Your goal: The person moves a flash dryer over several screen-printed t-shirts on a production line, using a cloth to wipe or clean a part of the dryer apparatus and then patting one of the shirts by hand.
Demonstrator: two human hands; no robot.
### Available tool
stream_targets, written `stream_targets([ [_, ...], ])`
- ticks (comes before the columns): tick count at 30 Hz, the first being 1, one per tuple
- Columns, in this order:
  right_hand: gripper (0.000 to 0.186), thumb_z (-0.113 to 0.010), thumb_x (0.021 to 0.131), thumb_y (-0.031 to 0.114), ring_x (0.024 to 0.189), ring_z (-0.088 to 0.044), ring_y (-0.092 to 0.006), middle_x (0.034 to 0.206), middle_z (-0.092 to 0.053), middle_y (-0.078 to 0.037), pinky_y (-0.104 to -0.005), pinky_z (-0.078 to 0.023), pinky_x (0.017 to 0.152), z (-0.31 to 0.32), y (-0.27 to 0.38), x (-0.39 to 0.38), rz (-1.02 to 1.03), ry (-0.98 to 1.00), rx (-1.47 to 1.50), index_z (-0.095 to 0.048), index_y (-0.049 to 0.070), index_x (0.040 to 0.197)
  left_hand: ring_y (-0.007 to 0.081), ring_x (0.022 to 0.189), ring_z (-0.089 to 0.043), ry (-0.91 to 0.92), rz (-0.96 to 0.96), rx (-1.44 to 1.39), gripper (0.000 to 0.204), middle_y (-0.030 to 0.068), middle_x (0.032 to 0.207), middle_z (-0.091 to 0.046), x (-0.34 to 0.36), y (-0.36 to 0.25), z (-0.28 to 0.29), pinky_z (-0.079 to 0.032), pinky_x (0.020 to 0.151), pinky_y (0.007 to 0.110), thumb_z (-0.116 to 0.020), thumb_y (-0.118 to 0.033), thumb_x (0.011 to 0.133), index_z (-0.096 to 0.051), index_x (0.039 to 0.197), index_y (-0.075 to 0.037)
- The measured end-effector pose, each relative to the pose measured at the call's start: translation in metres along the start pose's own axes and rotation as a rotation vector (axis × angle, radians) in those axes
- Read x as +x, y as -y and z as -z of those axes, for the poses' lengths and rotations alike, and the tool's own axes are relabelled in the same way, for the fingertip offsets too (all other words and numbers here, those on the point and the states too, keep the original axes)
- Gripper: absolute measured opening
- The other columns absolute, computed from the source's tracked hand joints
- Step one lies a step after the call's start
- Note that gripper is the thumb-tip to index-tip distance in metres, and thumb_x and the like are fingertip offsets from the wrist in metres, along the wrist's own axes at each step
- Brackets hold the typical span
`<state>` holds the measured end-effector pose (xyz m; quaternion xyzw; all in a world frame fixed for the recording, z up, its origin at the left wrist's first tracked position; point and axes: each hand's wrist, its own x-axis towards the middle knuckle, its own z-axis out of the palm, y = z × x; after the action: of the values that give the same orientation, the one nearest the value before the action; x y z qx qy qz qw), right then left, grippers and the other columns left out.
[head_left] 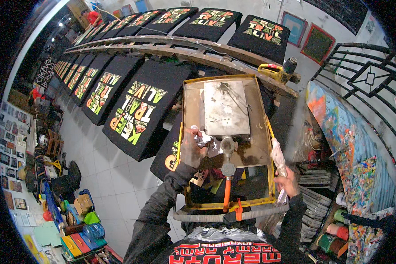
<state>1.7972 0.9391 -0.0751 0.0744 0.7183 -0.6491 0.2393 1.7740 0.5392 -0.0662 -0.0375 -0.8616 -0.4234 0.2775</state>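
In front of me is a yellow metal frame carrying a pale rectangular panel. A grey metal fitting and an orange hose run from the panel toward me; it looks like a gas heater. My left hand is closed at the frame's left side, a crumpled white cloth by its fingers. At the right side, my right hand is wrapped round a pinkish-white cloth along the frame's side. Below the frame's left side, a black printed T-shirt is partly hidden.
Black T-shirts with colourful lettering lie on boards in two long rows, split by a wooden rail. A yellow-handled tool rests on the rail's near end. Right stand a paint-splashed panel and thread-like spools. Two people work far left.
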Motion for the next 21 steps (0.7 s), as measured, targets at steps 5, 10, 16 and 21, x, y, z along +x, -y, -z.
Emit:
stream_targets([
  [5, 0.033, -0.070, 0.068, 0.011, 0.050, -0.048, -0.0101, 0.074, -0.053, 0.002, -0.0280, -0.038, 0.044, 0.002, 0.002, -0.001, -0.066, -0.011, 0.005, -0.055, 0.010, 0.097, 0.0360, 0.083, -0.055, 0.024, -0.113, -0.035, 0.043, 0.0164, 0.095, -0.049, 0.012, -0.021, 0.006, -0.047, 0.067, 0.043, -0.064, -0.001, 0.067, -0.047, 0.107, -0.001],
  [10, 0.034, -0.072, 0.068, 0.011, 0.054, -0.049, -0.0098, 0.076, -0.053, 0.003, -0.0273, -0.039, 0.047, 0.001, 0.009, 0.000, -0.056, -0.019, -0.006, -0.056, 0.010, 0.098, 0.0329, 0.087, -0.062, -0.043, -0.020, 0.147, 0.039, 0.0124, 0.096, -0.056, 0.016, -0.020, -0.003, -0.052, 0.076, 0.037, -0.068, 0.002, 0.072, -0.051, 0.105, -0.011],
  [16, 0.030, -0.072, 0.070, 0.010, 0.059, -0.048, -0.0094, 0.081, -0.055, 0.003, -0.0273, -0.040, 0.053, 0.002, -0.010, 0.007, 0.045, 0.008, -0.030, -0.058, 0.009, 0.096, 0.0317, 0.092, -0.063, 0.067, 0.165, -0.052, 0.045, 0.0118, 0.097, -0.057, 0.004, 0.009, 0.001, -0.052, 0.078, 0.037, -0.072, 0.001, 0.070, -0.053, 0.109, -0.011],
  [21, 0.029, -0.072, 0.070, 0.010, 0.057, -0.048, -0.0071, 0.072, -0.053, 0.005, -0.0249, -0.037, 0.049, 0.008, -0.007, 0.004, 0.048, 0.058, 0.062, -0.058, 0.010, 0.096, 0.0254, 0.098, -0.064, -0.037, 0.097, -0.031, 0.051, 0.0119, 0.105, -0.060, -0.001, -0.060, 0.054, -0.053, 0.086, 0.036, -0.077, -0.002, 0.075, -0.051, 0.119, -0.005],
])
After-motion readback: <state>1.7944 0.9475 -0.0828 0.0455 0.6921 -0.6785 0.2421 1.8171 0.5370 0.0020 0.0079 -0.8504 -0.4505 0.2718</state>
